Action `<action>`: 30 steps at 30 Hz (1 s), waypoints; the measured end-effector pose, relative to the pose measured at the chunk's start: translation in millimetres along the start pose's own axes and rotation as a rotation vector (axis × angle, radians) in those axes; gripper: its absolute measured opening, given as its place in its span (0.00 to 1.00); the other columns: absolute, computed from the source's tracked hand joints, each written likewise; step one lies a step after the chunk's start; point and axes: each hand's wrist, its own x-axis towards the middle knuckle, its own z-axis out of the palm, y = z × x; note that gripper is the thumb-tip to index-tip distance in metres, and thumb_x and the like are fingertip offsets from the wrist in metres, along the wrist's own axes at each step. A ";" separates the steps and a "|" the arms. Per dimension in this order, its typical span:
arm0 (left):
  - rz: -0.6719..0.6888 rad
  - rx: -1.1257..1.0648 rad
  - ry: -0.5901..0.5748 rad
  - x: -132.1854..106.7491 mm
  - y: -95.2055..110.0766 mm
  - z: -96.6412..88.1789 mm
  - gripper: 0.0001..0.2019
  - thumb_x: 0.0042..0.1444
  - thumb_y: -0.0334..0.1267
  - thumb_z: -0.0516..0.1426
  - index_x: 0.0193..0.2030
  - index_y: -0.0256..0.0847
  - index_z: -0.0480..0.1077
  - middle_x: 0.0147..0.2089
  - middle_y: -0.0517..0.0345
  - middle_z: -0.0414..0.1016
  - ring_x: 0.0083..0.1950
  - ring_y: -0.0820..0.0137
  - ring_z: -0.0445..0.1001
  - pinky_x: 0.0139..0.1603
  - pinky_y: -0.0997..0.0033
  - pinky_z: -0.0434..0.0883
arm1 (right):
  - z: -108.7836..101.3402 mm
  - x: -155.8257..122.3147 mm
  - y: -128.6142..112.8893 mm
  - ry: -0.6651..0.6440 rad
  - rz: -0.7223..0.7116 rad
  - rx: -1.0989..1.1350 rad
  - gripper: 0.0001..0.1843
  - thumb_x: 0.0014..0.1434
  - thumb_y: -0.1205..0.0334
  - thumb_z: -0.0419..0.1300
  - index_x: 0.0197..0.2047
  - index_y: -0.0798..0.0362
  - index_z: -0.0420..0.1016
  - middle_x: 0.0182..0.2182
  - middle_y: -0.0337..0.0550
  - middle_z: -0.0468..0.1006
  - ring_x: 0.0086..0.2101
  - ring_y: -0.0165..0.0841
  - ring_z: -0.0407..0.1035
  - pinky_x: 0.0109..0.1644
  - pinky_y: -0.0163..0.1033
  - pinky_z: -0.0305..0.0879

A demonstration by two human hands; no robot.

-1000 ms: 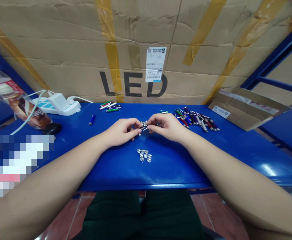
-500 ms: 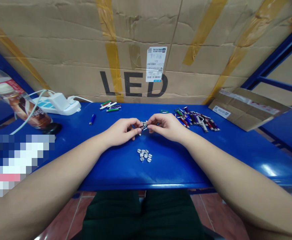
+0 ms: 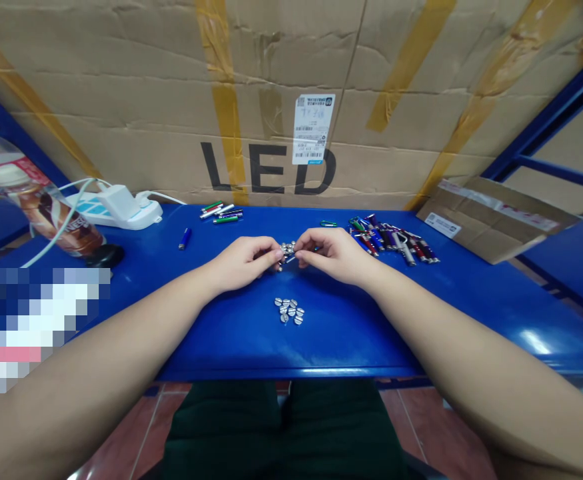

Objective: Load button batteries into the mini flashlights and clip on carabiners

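Over the middle of the blue table, my left hand point(image 3: 246, 265) is closed, thumb against the fingers. Facing it, my right hand point(image 3: 335, 255) is pinched too, and the fingertips of both hands nearly meet. A thin, dark and shiny piece shows at the right fingertips, too small to name. Small silvery metal parts point(image 3: 287, 247) show between and behind the fingertips; I cannot tell which are held and which lie on the table. Nearer to me lies a loose group of round silver caps point(image 3: 291, 311), each with a line across it.
Coloured metal tubes with clips point(image 3: 387, 239) are heaped at right, with a green carabiner point(image 3: 328, 224) beside them. More tubes point(image 3: 224, 212) and a single blue tube point(image 3: 184, 239) lie left. A power strip point(image 3: 141, 217), a tilted bottle point(image 3: 66, 223) and a cardboard box point(image 3: 491, 217) flank the table.
My left thumb and fingers have shifted slightly, closing nearer together. My right hand keeps its pinch almost in place. The caps and tubes on the table have not moved.
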 end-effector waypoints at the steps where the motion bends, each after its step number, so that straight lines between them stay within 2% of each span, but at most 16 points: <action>1: 0.010 0.051 0.041 0.9 -0.3 -1.4 0.20 0.69 0.53 0.52 0.39 0.39 0.74 0.36 0.55 0.80 0.34 0.68 0.76 0.39 0.68 0.71 | -0.1 -0.2 -0.4 -0.002 0.000 -0.003 0.08 0.63 0.57 0.63 0.39 0.53 0.76 0.31 0.43 0.82 0.31 0.35 0.78 0.40 0.41 0.74; 3: 0.011 0.187 0.185 2.3 -2.5 -7.7 0.20 0.69 0.52 0.50 0.37 0.40 0.73 0.36 0.55 0.79 0.38 0.64 0.76 0.44 0.65 0.71 | -2.6 -0.8 -0.9 0.003 -0.003 -0.032 0.07 0.63 0.58 0.62 0.39 0.53 0.77 0.31 0.43 0.82 0.31 0.34 0.78 0.39 0.40 0.73; 5: -0.035 0.354 0.378 2.3 -6.9 -19.1 0.16 0.67 0.49 0.52 0.39 0.40 0.74 0.39 0.53 0.79 0.42 0.61 0.75 0.48 0.62 0.71 | -9.2 -1.8 -0.8 0.042 -0.007 -0.091 0.07 0.62 0.59 0.62 0.40 0.53 0.78 0.31 0.43 0.81 0.31 0.35 0.77 0.37 0.39 0.72; 7: -0.131 0.530 0.502 -0.1 -12.7 -34.3 0.13 0.64 0.46 0.53 0.40 0.40 0.75 0.43 0.49 0.77 0.49 0.56 0.74 0.55 0.56 0.70 | -20.2 -3.4 -0.1 0.121 -0.011 -0.169 0.08 0.61 0.60 0.61 0.40 0.53 0.79 0.34 0.44 0.82 0.32 0.35 0.76 0.36 0.39 0.71; 9: -0.298 0.645 0.563 -4.4 -18.7 -50.3 0.14 0.62 0.47 0.55 0.46 0.42 0.76 0.48 0.46 0.75 0.56 0.48 0.71 0.60 0.47 0.68 | -34.0 -5.7 0.7 0.202 -0.006 -0.255 0.09 0.59 0.62 0.59 0.40 0.53 0.80 0.36 0.46 0.82 0.33 0.36 0.74 0.36 0.40 0.69; 11: -0.496 0.707 0.552 -8.9 -24.0 -63.7 0.18 0.62 0.50 0.57 0.52 0.44 0.75 0.53 0.41 0.73 0.62 0.41 0.67 0.61 0.40 0.68 | -47.8 -8.5 1.9 0.244 0.038 -0.334 0.10 0.56 0.65 0.56 0.36 0.53 0.80 0.35 0.44 0.81 0.32 0.35 0.72 0.36 0.39 0.67; 13: -0.639 0.746 0.511 -12.3 -28.1 -72.5 0.23 0.60 0.53 0.58 0.57 0.44 0.74 0.57 0.36 0.71 0.65 0.35 0.64 0.59 0.35 0.69 | -59.6 -11.2 4.0 0.241 0.163 -0.410 0.11 0.55 0.66 0.54 0.34 0.52 0.79 0.28 0.41 0.78 0.28 0.33 0.69 0.34 0.38 0.64; 15: -0.725 0.764 0.457 -14.0 -31.3 -76.7 0.26 0.59 0.52 0.59 0.60 0.44 0.72 0.61 0.33 0.69 0.67 0.32 0.63 0.59 0.33 0.69 | -69.0 -13.1 7.3 0.217 0.309 -0.489 0.11 0.55 0.66 0.54 0.34 0.52 0.79 0.24 0.38 0.75 0.25 0.32 0.67 0.32 0.38 0.62; 18: -0.797 0.780 0.387 -14.3 -35.0 -77.7 0.27 0.59 0.51 0.59 0.63 0.43 0.71 0.64 0.32 0.67 0.66 0.32 0.66 0.59 0.33 0.71 | -79.5 -14.2 13.8 0.227 0.480 -0.590 0.10 0.54 0.68 0.56 0.36 0.52 0.78 0.25 0.37 0.76 0.24 0.31 0.67 0.32 0.37 0.61; 23: -0.783 0.825 0.320 -14.1 -41.4 -78.0 0.27 0.57 0.43 0.61 0.64 0.41 0.70 0.62 0.35 0.69 0.61 0.38 0.73 0.58 0.43 0.74 | -88.1 -13.9 19.5 0.171 0.713 -0.790 0.03 0.52 0.68 0.62 0.31 0.51 0.76 0.27 0.41 0.80 0.27 0.33 0.71 0.32 0.37 0.61; 27: -0.734 0.810 0.289 -15.5 -46.8 -81.2 0.21 0.54 0.33 0.61 0.56 0.41 0.75 0.58 0.40 0.72 0.51 0.47 0.78 0.55 0.50 0.76 | -88.1 -13.2 19.4 0.158 0.787 -0.898 0.03 0.53 0.67 0.63 0.32 0.50 0.78 0.29 0.42 0.82 0.30 0.36 0.74 0.33 0.37 0.62; 30: -0.662 0.792 0.296 -16.6 -47.8 -83.0 0.19 0.50 0.30 0.61 0.51 0.41 0.76 0.52 0.43 0.75 0.48 0.50 0.78 0.53 0.51 0.76 | -88.4 -13.5 20.6 0.182 0.807 -0.959 0.05 0.54 0.66 0.64 0.35 0.50 0.80 0.33 0.44 0.83 0.32 0.37 0.75 0.33 0.37 0.61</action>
